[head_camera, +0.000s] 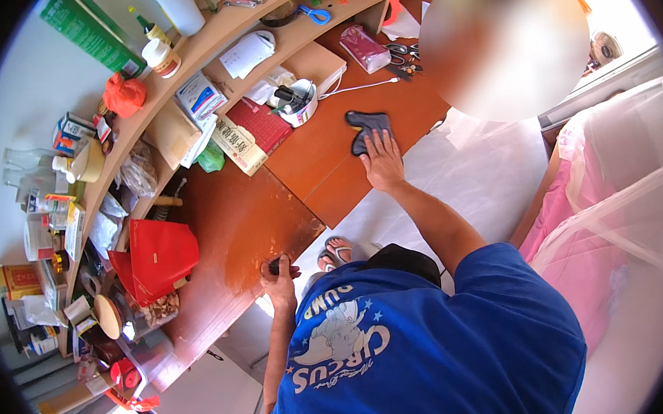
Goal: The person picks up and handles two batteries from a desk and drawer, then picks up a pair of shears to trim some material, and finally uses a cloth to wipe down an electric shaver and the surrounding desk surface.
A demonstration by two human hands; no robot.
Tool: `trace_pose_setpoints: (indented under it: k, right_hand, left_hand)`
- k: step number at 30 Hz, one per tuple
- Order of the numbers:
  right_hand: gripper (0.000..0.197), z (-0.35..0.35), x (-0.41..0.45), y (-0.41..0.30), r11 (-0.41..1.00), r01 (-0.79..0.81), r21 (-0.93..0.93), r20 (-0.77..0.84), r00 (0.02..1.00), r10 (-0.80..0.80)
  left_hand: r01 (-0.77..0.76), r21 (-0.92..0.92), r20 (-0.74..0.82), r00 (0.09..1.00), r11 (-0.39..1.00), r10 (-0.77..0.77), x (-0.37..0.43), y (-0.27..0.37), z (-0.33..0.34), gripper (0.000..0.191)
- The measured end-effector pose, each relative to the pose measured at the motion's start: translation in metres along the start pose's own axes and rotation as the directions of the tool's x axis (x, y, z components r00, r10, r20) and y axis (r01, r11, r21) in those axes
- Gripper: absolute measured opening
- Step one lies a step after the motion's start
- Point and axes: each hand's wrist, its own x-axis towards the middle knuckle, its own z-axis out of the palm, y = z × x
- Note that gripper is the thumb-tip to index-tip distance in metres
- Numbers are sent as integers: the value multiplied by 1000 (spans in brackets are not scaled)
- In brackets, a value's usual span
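Note:
My right hand (385,163) reaches across the brown wooden desk (329,178) and holds a crumpled dark grey cloth (369,125) against its top, fingers stretched over the fabric. At the desk's front edge, my left hand (280,288) has its fingers curled around a small dark object (275,266), mostly covered and too small to name. Beside that hand the desktop is worn, with scuffed patches and a reddish sheen.
A curved shelf (206,60) crowded with bottles and boxes lines the desk's back. Near the cloth are a white cup (300,108), a red book (259,125) and a white cable (358,88). A red bag (162,256) stands left; a pink-covered bed (585,201) is right.

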Motion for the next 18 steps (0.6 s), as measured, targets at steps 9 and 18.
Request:
trace_pose_setpoints:
  k: [9, 18]
  right_hand:
    - [34, -15, -80, -33, 932, 173, 320, -7, 984, -180]
    - [43, -45, -73, -24, -214, -503, 837, 539, 824, 174]
  left_hand:
    - [-69, 63, 284, 957, 996, 49, 26, 0, 29, 24]
    - [-5, 44, 386, 922, 999, -13, 26, 8, 85, 32]
